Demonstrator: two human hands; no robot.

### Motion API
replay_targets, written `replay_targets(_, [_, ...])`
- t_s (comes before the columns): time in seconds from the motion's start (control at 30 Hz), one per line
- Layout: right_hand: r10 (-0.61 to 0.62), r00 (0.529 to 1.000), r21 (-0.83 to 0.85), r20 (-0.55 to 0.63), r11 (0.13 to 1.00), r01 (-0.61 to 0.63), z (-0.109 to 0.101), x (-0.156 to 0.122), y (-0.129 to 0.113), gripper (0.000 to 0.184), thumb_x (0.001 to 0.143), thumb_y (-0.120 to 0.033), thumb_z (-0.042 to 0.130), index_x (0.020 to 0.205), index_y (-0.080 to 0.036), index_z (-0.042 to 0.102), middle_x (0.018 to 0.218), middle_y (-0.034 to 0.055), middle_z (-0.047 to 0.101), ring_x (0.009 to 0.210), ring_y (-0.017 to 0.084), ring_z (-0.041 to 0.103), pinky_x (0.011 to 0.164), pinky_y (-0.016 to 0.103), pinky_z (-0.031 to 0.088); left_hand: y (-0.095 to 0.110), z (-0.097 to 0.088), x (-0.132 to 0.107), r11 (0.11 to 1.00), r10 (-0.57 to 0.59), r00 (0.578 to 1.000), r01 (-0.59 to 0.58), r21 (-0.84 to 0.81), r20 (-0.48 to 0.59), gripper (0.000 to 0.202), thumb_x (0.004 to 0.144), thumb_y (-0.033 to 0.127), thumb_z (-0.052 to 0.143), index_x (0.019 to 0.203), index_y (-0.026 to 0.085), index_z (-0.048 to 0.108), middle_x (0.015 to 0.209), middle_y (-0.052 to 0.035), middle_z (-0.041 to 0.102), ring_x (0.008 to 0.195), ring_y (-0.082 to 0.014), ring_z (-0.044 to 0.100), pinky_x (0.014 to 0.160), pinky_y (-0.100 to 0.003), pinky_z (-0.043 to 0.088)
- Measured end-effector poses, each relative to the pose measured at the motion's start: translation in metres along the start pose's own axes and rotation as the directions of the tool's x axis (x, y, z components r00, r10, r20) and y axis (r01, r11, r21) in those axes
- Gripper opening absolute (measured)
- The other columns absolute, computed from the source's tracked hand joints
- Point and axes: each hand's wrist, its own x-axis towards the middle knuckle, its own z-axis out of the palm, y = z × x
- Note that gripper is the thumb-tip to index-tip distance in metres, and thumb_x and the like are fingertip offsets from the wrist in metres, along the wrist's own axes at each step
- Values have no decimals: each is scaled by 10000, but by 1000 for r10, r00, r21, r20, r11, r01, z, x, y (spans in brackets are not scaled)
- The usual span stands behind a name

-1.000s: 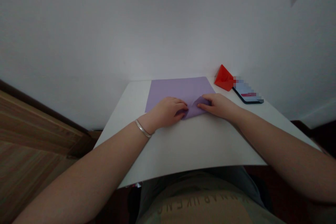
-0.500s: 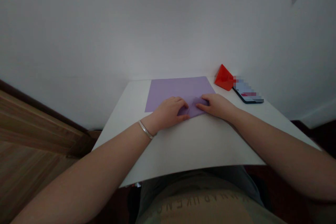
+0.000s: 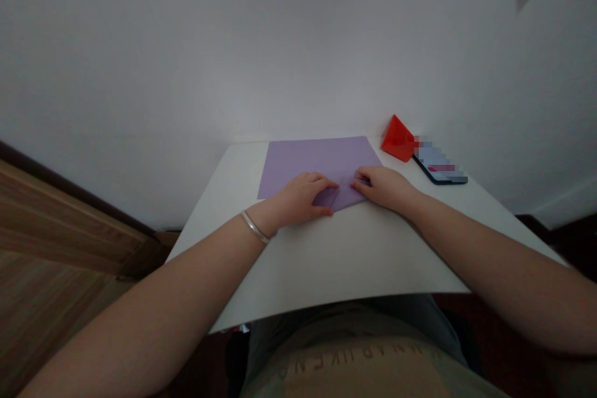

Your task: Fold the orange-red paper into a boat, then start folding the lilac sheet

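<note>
A sheet of lilac paper [image 3: 317, 158] lies flat on the white table [image 3: 354, 261], its near edge folded over into a flap. My left hand [image 3: 298, 199] presses on the flap's left part, fingers curled towards the middle, with a silver bangle [image 3: 254, 227] on the wrist. My right hand [image 3: 382, 188] meets the paper from the right, its fingertips on the flap's right part. The hands are a little apart, and a crease shows between them. They hide part of the folded paper.
A red folded paper pyramid [image 3: 398, 140] stands at the table's far right corner, next to a smartphone [image 3: 438, 165] with a blurred screen. A white wall [image 3: 298, 43] rises behind the table. A wooden surface [image 3: 56, 267] lies to the left.
The raised fold between my hands has flattened onto the sheet. My right hand has shifted slightly right, and my left hand has stayed on the flap.
</note>
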Motion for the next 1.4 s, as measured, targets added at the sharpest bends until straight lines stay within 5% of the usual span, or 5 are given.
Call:
replay_targets(1.23, [83, 996, -34, 9, 996, -83, 1, 2, -3, 286, 863, -466, 496, 901, -212, 621, 897, 69, 703, 738, 199, 590, 536, 280, 292, -6, -4, -1, 996, 79, 997, -78, -40, 10, 375, 785, 304, 695, 1144, 210, 644, 1213, -98, 605, 1131, -233, 544, 1012, -393, 403])
replay_targets(1.4, [84, 996, -42, 15, 996, -83, 0, 1, -3, 293, 864, -473, 493, 914, -215, 622, 902, 66, 707, 743, 199, 593, 535, 278, 287, -5, -5, 2, 995, 71, 997, -69, -69, 17, 265, 859, 219, 577, 1105, 198, 674, 1200, -100, 624, 1111, -213, 563, 1007, -380, 408])
